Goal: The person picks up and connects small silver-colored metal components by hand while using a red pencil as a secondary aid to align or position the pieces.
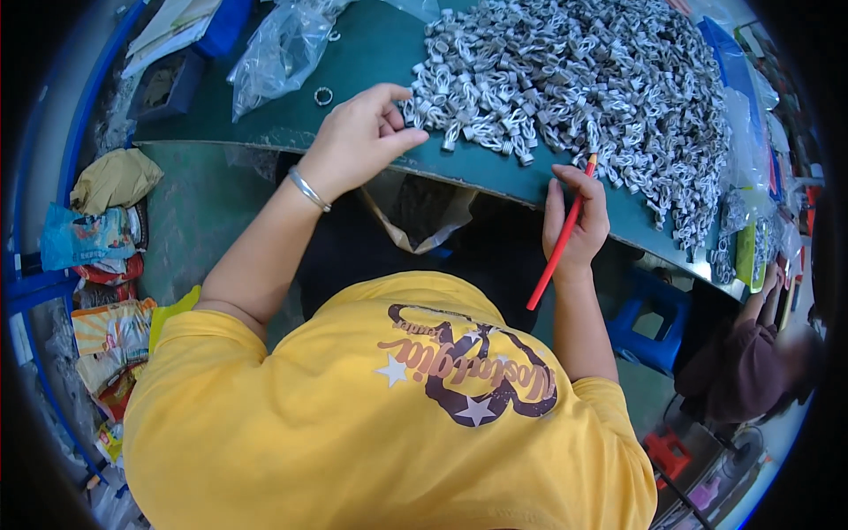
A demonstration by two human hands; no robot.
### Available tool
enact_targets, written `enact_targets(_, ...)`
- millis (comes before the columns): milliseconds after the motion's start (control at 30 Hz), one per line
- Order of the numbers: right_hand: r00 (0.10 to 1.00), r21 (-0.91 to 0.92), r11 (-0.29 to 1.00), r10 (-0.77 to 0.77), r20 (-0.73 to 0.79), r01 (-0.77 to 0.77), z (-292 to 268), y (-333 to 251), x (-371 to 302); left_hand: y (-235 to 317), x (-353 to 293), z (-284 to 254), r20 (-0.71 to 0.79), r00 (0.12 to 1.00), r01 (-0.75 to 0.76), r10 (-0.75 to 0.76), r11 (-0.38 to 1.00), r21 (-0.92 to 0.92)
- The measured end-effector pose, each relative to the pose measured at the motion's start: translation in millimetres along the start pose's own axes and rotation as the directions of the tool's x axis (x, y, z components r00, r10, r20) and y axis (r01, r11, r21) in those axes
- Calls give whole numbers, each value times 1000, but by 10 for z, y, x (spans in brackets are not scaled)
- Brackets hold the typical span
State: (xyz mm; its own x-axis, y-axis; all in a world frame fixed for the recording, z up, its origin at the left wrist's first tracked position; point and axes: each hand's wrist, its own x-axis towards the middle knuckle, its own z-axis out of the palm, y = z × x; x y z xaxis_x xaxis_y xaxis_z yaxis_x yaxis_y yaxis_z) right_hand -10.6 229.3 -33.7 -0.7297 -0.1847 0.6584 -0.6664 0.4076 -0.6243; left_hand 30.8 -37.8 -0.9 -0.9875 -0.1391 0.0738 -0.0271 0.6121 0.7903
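Basically, head view: grey looped pieces (583, 79) heaped on green table (371, 53); can't tell worked ones from unworked. Left hand (362, 132) at heap's left edge, thumb and index apart. Right hand (583, 221) clamped on 1 red pencil (556, 247). Yellow T-shirt (353, 459) has lettering; printed bags (115, 327) illegible.

The left forearm (262, 237) slants far and rightward, the left hand (367, 131) with thumb and fingers parted; the right forearm (579, 322) points far, the right hand (589, 223) curled.
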Motion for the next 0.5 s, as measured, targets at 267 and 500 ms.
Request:
enact_targets(267,980,-33,982,-184,82,187,332,-133,228,27,-132,267,-198,979,-83,40,972,-218)
enact_targets(500,933,-38,943,-319,170,329,522,-270,306,56,-316,328,-185,910,-388,372,920,-58)
